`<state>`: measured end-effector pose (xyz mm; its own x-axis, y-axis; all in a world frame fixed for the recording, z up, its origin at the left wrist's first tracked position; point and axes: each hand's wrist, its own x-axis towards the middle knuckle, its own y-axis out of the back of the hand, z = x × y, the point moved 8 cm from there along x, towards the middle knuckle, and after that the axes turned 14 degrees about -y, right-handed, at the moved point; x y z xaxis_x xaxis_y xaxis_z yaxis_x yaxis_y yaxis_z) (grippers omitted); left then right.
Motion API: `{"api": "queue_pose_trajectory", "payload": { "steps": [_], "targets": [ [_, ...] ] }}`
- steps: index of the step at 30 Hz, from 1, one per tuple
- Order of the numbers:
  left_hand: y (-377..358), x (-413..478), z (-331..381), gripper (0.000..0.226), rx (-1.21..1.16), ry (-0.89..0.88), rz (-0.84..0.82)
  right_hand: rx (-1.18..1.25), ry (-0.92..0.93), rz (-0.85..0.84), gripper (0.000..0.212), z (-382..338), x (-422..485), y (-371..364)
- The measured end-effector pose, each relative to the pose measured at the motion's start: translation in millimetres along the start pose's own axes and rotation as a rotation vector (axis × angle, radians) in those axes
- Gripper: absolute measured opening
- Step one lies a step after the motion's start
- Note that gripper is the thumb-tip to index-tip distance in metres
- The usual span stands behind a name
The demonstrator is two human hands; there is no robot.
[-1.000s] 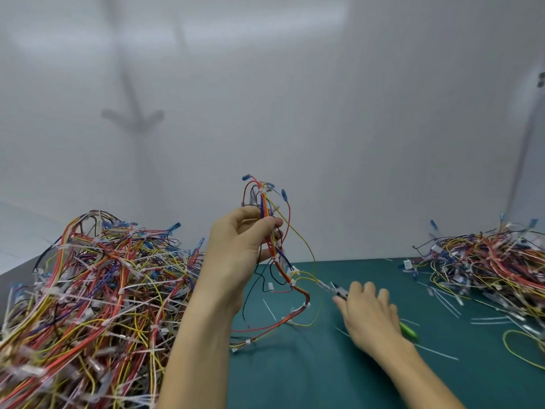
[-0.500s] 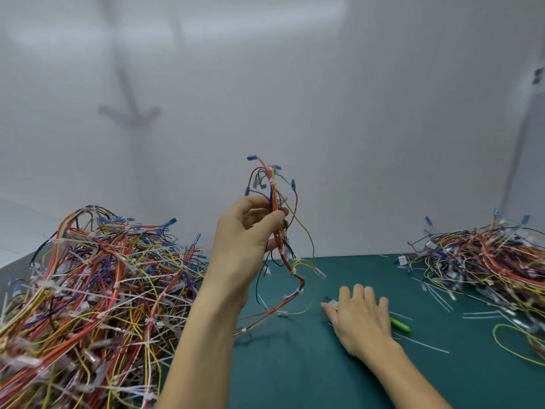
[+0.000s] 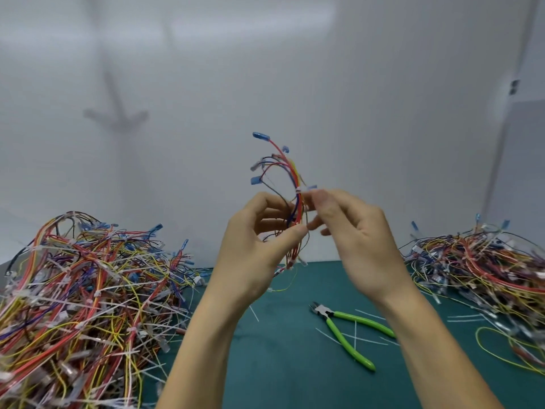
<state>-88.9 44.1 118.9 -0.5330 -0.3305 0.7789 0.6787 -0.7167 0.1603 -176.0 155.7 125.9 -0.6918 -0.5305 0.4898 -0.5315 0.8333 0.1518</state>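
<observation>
Teal covering on the tabletop [image 3: 280, 373] fills the nearest ground, with both forearms rising from the bottom edge, which cuts them off at the elbows. Just beyond them the green-handled cutters [image 3: 345, 329] lie flat and untouched, handles splayed, among thin white cut tie strips [image 3: 354, 339]. A second ago the right hand lay on the tabletop over these cutters; now it has let them go and risen. Above the tabletop, the left hand [image 3: 259, 246] grips the wire bundle [image 3: 296, 178] as before, thumb pressed across the strands and fingers curled behind them, but it holds the bundle higher and more upright than it did. The right hand [image 3: 354, 240] has come up to meet it, its fingers bent and its fingertips closed on the bundle just under a white tie [image 3: 298, 190]; motion blur smears those fingertips, so the exact pinch is hard to read. The bundle's blue-capped ends fan out above both hands, while its lower part hangs behind the left palm and is mostly hidden. Further back, the left heap [image 3: 88, 305] of red, yellow and purple wiring runs off the left and bottom edges. The right heap [image 3: 486, 267] is cut by the right edge, and a yellow loop [image 3: 501, 352] trails from it. Single wires in either heap cannot be told apart. Behind everything stands the pale wall [image 3: 324, 84], carrying a faint soft shadow.
</observation>
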Motion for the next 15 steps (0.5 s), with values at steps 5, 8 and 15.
{"api": "queue_pose_trajectory", "payload": {
  "steps": [5,8,15],
  "targets": [
    [-11.3,-1.2,22.4,0.022,0.175,-0.148,-0.095,-0.002,0.027,0.070,0.003,-9.2,-2.9,6.2],
    [-12.2,-1.0,29.1,0.034,0.147,-0.171,-0.100,0.053,0.038,0.070,0.007,-13.8,-4.0,11.0],
    [1.2,-1.8,19.6,0.050,0.120,-0.044,-0.123,0.238,0.054,0.077,0.013,-27.3,-7.0,25.5]
  ]
}}
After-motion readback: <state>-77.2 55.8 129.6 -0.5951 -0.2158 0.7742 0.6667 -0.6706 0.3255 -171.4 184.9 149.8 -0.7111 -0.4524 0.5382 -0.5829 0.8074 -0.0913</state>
